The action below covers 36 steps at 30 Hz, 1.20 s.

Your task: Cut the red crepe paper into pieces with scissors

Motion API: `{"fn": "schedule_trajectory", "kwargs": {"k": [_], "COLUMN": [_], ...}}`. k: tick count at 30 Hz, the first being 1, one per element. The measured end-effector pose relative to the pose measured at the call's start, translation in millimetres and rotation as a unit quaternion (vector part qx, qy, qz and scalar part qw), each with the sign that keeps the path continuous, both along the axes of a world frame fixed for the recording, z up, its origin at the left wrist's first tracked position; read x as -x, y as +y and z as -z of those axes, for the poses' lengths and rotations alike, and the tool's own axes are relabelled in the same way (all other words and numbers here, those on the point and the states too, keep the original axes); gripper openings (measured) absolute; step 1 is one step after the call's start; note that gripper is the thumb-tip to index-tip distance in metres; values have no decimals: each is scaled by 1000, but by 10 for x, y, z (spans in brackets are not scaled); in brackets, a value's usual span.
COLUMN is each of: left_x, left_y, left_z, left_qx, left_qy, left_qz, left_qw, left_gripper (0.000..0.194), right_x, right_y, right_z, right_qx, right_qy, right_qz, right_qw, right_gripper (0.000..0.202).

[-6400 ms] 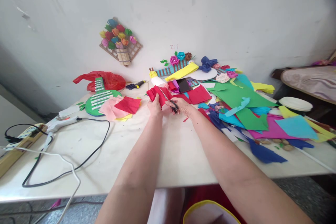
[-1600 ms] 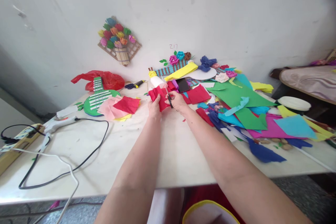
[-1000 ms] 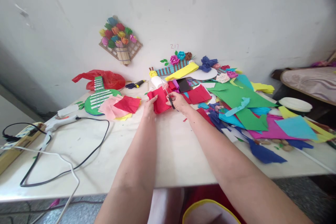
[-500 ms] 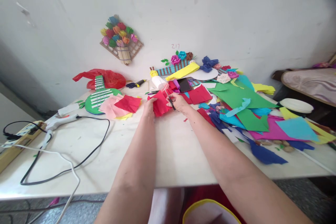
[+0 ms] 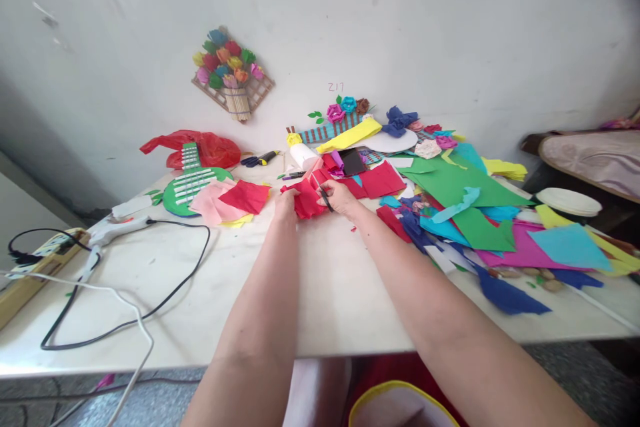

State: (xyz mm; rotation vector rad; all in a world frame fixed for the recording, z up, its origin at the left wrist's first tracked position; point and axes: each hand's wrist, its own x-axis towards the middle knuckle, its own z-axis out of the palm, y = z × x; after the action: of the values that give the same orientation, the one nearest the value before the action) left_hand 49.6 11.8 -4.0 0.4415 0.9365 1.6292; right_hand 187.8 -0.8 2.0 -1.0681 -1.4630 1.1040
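My left hand (image 5: 285, 203) pinches the left edge of a red sheet of crepe paper (image 5: 305, 202) above the middle of the table. My right hand (image 5: 340, 197) is closed round scissors (image 5: 327, 201), whose blades lie at the right part of that sheet. Just behind the sheet are a white roll (image 5: 303, 157) and a dark phone-like rectangle (image 5: 353, 161). More red paper (image 5: 383, 179) lies right of my right hand. To the left of my left hand rest a red piece (image 5: 246, 197) and a pink piece (image 5: 210, 202) of paper.
A green guitar-shaped craft (image 5: 175, 191) and a white glue gun (image 5: 117, 232) with a looped black cord are on the left. Pliers (image 5: 261, 159) lie near the wall. Coloured paper scraps (image 5: 480, 227) cover the right side. A power strip (image 5: 45, 260) sits at the left edge.
The red paper has shifted slightly and its lower edge sits a little higher between my hands. Both hands keep their grips, and the camera view has moved slightly.
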Motion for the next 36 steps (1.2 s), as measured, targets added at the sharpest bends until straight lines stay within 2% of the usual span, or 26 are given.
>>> {"fn": "schedule_trajectory", "kwargs": {"k": [3, 7, 13, 18, 23, 25, 36], "left_x": [-33, -106, -169, -179, -181, -172, -155], "left_y": [39, 47, 55, 33, -54, -71, -20], "left_z": [29, 25, -3, -32, -74, -70, -15], "left_qx": [28, 32, 42, 31, -7, -24, -13], "left_qy": [55, 47, -18, -34, -62, -66, -76], "left_qz": [-49, -54, -22, -14, 60, 68, 2], "left_qw": [997, 997, 999, 999, 996, 995, 997], "left_gripper": [21, 20, 17, 9, 1, 4, 11], "right_x": [27, 47, 54, 72, 76, 76, 86], "right_y": [20, 53, 87, 127, 119, 118, 142], "right_z": [35, 80, 130, 175, 168, 166, 185], "right_qx": [2, -12, -27, -38, -36, -37, -45], "right_qy": [-7, -16, -25, -25, -28, -30, -42], "right_qz": [-16, -16, -19, -22, -22, -21, 8], "right_qw": [1000, 1000, 999, 999, 999, 999, 998], "right_gripper": [34, 34, 32, 31, 32, 33, 35]}}
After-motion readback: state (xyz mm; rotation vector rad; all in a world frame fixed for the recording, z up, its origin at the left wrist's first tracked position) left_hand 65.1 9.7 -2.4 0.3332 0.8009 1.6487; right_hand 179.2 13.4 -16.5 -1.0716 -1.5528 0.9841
